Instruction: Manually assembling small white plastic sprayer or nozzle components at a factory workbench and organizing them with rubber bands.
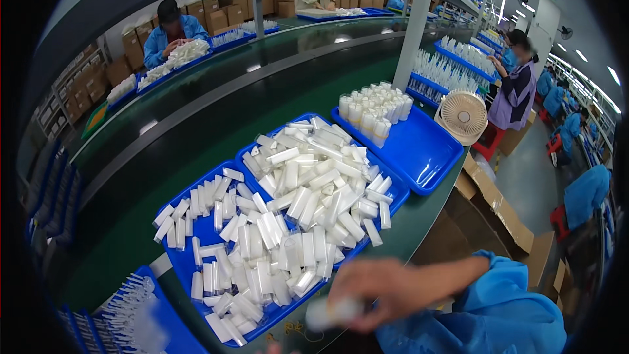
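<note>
My right hand [386, 287], in a blue sleeve, reaches in from the lower right, its fingers closed round a white bundle [331, 313] smeared by motion. Of my left hand [275, 348] only blurred fingertips show at the bottom edge, so its hold is hidden. Yellow rubber bands [293, 326] lie on the table close to both hands. Just beyond, two blue trays [204, 217] overlap, heaped with loose white pieces [288, 249] in clear wrapping. Upright white bundles [375, 110] stand grouped in another blue tray [422, 157] further back.
A round beige fan [462, 117] stands right of that tray. Trays of thin white items [134, 301] sit at lower left, others by the post [416, 29]. An open cardboard box [495, 203] is at the right. Co-workers [173, 33] sit across the dark green line and along the aisle.
</note>
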### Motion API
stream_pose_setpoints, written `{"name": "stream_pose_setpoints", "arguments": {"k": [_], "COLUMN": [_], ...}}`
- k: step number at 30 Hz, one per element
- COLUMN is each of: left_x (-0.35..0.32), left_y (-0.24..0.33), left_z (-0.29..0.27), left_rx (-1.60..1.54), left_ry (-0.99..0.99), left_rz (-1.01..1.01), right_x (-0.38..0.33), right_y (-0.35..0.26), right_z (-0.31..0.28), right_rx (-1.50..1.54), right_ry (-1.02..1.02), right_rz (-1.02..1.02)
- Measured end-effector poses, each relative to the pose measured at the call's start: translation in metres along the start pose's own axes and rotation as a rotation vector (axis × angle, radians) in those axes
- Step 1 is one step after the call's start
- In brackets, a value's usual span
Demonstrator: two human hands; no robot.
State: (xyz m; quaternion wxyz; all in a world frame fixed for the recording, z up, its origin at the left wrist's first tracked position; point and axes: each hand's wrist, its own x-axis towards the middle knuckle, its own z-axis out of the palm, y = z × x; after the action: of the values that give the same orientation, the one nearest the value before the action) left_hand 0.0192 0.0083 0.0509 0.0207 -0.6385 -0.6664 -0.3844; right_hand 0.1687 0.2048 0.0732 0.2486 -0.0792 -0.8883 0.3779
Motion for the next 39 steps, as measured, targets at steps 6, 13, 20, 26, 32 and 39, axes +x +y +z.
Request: {"name": "stream_pose_setpoints", "arguments": {"k": [6, 13, 20, 26, 32, 39], "left_x": [-0.045, -0.053, -0.096, -0.085, -0.072, -0.059], "left_y": [-0.039, -0.044, -0.085, -0.082, -0.066, -0.055], "left_z": [-0.073, -0.114, -0.12, -0.128, -0.159, -0.117], "left_rx": [0.435, 0.866, 0.907, 0.784, 0.48, -0.06], "left_ry": [0.159, -0.395, -0.268, -0.259, -0.127, 0.564], "left_rz": [-0.275, -0.898, -0.809, -0.888, -0.803, -0.856], "right_x": [0.01, 0.018, 0.02, 0.048, 0.145, 0.236], "right_y": [0.092, 0.182, 0.217, 0.182, 0.092, 0.104], "right_z": [-0.162, -0.206, -0.195, -0.179, -0.08, 0.044], "right_rx": [-0.816, -0.9, -0.535, -1.18, -0.643, -0.814], "right_ry": [0.768, 0.54, 0.578, 0.488, 0.084, -0.528], "right_rz": [0.396, 0.705, 0.736, 0.489, 0.021, -0.366]}}
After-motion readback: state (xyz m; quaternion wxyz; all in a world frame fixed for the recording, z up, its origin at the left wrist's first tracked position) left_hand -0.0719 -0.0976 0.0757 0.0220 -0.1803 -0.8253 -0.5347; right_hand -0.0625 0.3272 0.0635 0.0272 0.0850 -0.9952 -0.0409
